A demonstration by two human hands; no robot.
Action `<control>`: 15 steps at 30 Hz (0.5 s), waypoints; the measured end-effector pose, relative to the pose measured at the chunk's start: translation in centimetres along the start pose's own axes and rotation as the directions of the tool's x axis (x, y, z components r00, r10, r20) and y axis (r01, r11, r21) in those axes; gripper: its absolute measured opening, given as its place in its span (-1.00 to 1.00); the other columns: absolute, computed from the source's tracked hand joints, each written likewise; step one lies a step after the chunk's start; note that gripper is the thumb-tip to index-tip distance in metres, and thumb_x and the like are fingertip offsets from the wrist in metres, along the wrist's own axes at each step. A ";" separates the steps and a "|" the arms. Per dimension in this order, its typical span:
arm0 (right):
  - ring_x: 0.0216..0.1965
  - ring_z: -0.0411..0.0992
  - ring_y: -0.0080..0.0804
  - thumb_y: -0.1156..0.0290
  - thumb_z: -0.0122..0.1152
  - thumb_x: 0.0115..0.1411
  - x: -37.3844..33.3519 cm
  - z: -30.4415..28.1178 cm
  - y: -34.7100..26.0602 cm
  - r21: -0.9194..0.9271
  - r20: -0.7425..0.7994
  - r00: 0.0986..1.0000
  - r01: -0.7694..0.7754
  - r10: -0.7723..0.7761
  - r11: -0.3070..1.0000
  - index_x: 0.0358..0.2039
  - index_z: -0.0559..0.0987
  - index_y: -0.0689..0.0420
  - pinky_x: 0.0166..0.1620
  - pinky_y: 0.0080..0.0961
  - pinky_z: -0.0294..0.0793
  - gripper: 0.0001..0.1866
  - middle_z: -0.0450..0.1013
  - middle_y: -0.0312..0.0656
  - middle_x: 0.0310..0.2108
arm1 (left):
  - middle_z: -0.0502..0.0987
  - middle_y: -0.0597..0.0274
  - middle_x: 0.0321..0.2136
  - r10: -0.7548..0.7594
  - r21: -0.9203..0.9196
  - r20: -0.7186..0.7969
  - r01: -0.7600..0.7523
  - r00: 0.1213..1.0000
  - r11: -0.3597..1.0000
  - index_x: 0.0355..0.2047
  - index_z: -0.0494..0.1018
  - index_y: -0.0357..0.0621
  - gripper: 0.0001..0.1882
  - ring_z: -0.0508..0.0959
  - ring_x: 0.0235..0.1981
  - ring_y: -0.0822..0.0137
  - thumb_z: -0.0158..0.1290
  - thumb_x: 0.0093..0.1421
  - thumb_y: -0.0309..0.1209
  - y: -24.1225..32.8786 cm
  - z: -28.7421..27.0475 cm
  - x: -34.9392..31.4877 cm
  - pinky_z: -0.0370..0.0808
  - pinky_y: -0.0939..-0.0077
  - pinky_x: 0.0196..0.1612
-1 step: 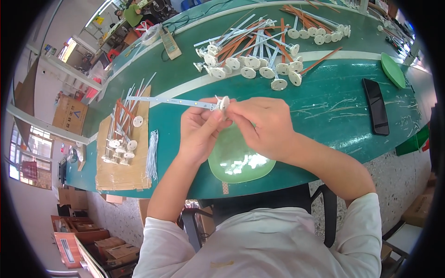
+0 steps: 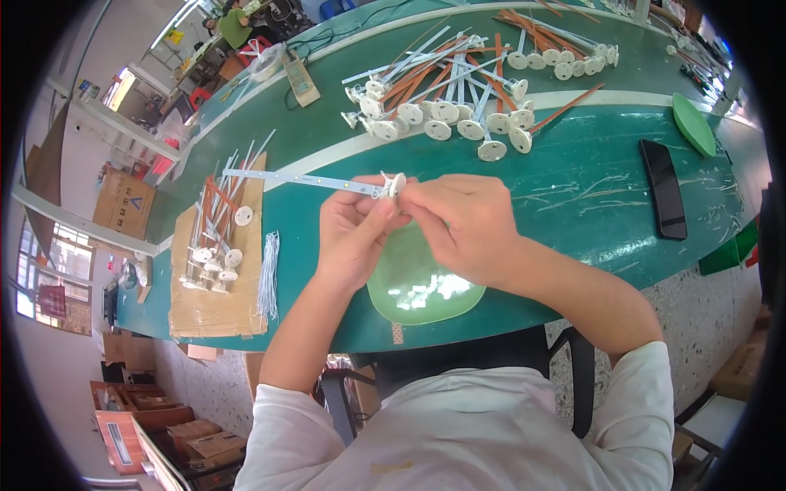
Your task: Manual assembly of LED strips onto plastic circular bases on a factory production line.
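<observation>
My left hand [image 2: 355, 233] is closed on an LED strip assembly: a pale strip [image 2: 307, 179] dotted with small yellow LEDs, with a white round disc [image 2: 395, 186] at its right end. The strip points left, over the table. Short white wires curl beside the disc. On the disc's right side, my right hand [image 2: 468, 219] is closed in a pinch against it; what lies between those fingertips is hidden. Below both hands stands a green plastic tray [image 2: 385, 299] holding several small white pieces [image 2: 438, 290].
Strip-and-disc assemblies lie heaped at the back [image 2: 442, 110], and more rest on cardboard [image 2: 192, 315] at left, beside a bundle of white wires [image 2: 268, 274]. A black phone [image 2: 664, 188] and a green dish [image 2: 693, 125] are at right. A person [image 2: 235, 27] sits far left.
</observation>
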State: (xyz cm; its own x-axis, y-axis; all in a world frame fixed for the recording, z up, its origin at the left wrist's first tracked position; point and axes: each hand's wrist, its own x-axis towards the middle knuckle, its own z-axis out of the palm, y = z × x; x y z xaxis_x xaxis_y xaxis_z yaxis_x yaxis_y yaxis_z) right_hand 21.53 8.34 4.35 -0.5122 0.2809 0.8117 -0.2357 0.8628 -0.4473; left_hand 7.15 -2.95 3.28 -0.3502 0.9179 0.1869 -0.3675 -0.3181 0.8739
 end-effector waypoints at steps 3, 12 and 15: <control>-0.50 0.57 -0.24 0.59 0.29 0.07 -0.1 0.7 0.0 -0.004 -0.011 1.000 0.022 -0.022 1.000 -0.28 0.63 0.20 -0.42 -0.50 0.52 -0.83 0.57 -0.12 -0.49 | 0.53 -0.09 -0.01 0.082 0.107 -0.032 -0.079 0.996 0.991 0.01 0.40 -0.30 -0.68 0.59 -0.04 0.23 0.11 0.24 -0.57 0.1 0.0 -0.3 0.58 0.35 0.00; -0.39 0.61 -0.27 0.60 0.27 0.10 -0.1 0.0 -0.3 0.148 0.039 0.964 -0.267 0.264 0.952 -0.20 0.63 0.21 -0.30 -0.50 0.58 -0.78 0.61 -0.09 -0.38 | 0.62 0.02 -0.23 -0.020 0.784 -0.267 0.229 0.964 0.577 0.01 0.41 -0.35 -0.60 0.67 -0.29 0.24 0.17 0.19 -0.46 11.3 -4.7 1.7 0.61 0.47 -0.19; -0.38 0.60 -0.19 0.58 0.29 0.07 -0.4 0.9 0.4 0.081 0.071 0.997 0.024 -0.030 0.996 -0.25 0.63 0.21 -0.27 -0.40 0.59 -0.81 0.60 -0.10 -0.38 | 0.63 -0.02 -0.48 0.214 0.901 -0.420 0.433 0.882 -0.019 -0.27 0.53 -0.35 -0.70 0.67 -0.43 0.26 0.17 0.08 -0.35 16.7 -11.8 0.0 0.57 0.42 -0.34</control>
State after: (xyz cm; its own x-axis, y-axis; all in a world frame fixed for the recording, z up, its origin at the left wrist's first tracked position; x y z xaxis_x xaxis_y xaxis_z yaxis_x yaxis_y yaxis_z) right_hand 20.93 8.21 3.54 -0.5622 0.2246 0.7960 -0.3139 0.8325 -0.4566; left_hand -9.12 -11.04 12.58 -0.7492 0.6418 0.1637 0.6316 0.6179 0.4683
